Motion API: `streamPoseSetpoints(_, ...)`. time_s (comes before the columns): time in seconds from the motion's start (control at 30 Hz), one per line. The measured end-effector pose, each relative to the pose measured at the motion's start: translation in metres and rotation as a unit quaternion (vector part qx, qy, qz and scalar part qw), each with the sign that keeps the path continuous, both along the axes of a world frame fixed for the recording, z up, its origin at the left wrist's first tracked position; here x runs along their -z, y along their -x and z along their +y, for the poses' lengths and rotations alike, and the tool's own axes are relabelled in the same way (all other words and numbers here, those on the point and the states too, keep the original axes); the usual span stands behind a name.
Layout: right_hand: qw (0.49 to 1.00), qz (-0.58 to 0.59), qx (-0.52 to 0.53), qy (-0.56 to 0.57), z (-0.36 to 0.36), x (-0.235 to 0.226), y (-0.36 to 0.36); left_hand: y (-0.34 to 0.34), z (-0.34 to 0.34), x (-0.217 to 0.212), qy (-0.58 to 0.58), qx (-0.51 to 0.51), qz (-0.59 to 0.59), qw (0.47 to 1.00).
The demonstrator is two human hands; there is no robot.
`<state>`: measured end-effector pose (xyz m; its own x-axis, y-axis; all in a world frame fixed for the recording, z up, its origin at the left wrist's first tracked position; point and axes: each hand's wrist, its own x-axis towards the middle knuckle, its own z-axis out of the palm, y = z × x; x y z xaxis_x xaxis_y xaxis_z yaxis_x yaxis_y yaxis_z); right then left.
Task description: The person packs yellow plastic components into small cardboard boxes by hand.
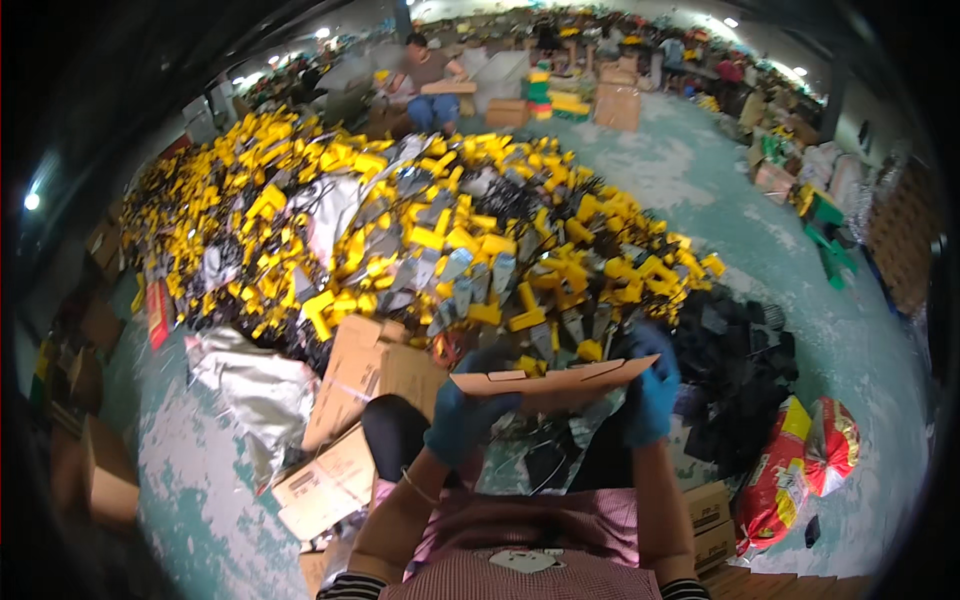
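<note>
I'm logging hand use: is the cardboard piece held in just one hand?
No, the left hand and the right hand, both blue-gloved, hold opposite ends of the cardboard piece.

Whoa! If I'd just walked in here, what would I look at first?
Probably the huge heap of yellow and dark pieces, spread across the green floor in front of the person. Next, lower down near the middle, a brown cardboard piece held between the blue-gloved left hand and right hand. Then the shiny red-and-yellow bags on the floor at the lower right.
</note>
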<state>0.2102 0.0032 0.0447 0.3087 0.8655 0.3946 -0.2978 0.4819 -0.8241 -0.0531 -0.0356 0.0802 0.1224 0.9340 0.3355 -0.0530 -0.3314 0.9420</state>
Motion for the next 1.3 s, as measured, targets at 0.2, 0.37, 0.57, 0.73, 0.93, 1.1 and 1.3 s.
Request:
streamPoseSetpoints(0.2,0.993,0.031,0.105,0.049,-0.039,0.034,0.031,-0.021,-0.008,0.068,0.039,0.033,0.116,0.992)
streamPoseSetpoints(0.37,0.962,-0.140,0.219,0.087,-0.048,0.049,0.059,-0.042,-0.025,0.055,-0.081,0.110,0.128,0.982)
streamPoseSetpoints(0.57,0.990,-0.060,0.086,0.095,-0.019,0.081,0.025,-0.053,-0.029,0.057,0.015,0.084,0.099,0.991)
streamPoseSetpoints(0.73,0.957,-0.234,0.143,0.097,-0.029,0.067,0.040,-0.035,-0.013,0.106,-0.053,0.062,0.065,0.995)
streamPoseSetpoints(0.93,0.876,-0.451,0.004,0.171,-0.104,0.043,0.051,0.005,0.017,0.119,0.313,0.160,-0.284,0.892)
streamPoseSetpoints(1.1,0.945,0.256,-0.089,0.182,-0.085,0.074,0.051,-0.033,-0.002,0.113,0.065,-0.073,0.028,0.995)
streamPoseSetpoints(1.3,0.957,0.057,0.063,0.278,-0.095,0.041,0.065,-0.074,-0.020,0.081,-0.031,-0.190,0.167,0.967)
